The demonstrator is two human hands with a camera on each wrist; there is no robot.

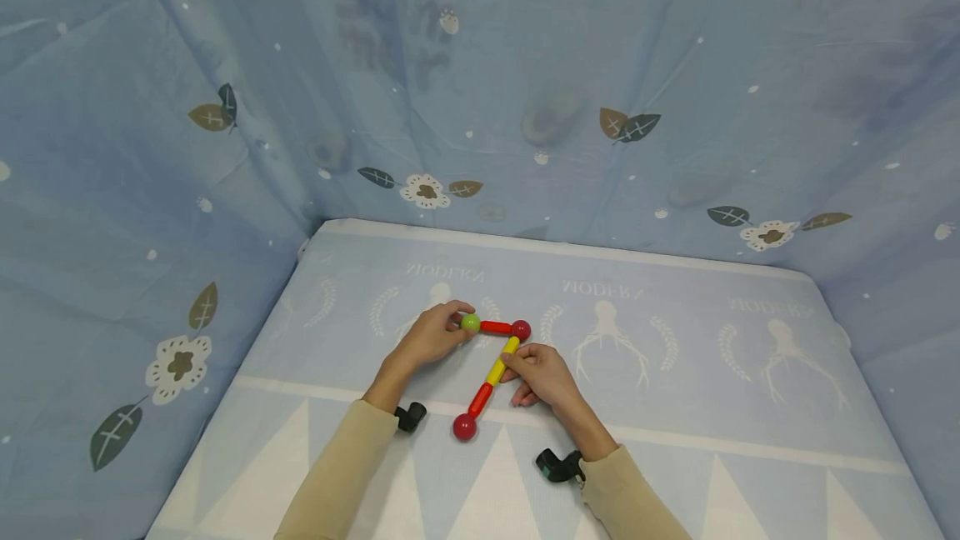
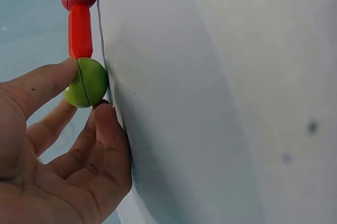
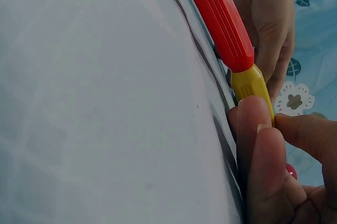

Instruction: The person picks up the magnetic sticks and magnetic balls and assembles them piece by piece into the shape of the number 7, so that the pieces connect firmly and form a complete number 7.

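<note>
A chain of toy rods and balls lies in a bent line between the hands. My left hand [image 1: 435,333] pinches the green ball [image 2: 87,83] at one end between thumb and fingertips. From it a red rod [image 1: 496,327] runs to a dark red ball [image 1: 521,330] at the bend. My right hand [image 1: 546,375] pinches the yellow rod [image 1: 498,367], which slants from that ball toward the front. Joined to the yellow rod is a second red rod [image 3: 222,24], with another dark red ball [image 1: 464,427] at its near end.
The pieces are over a table [image 1: 720,407] with a pale patterned cloth. Blue printed curtains [image 1: 525,90] stand behind it and at both sides. A black camera mount [image 1: 558,467] sticks out at the right wrist, and another black mount [image 1: 411,417] at the left.
</note>
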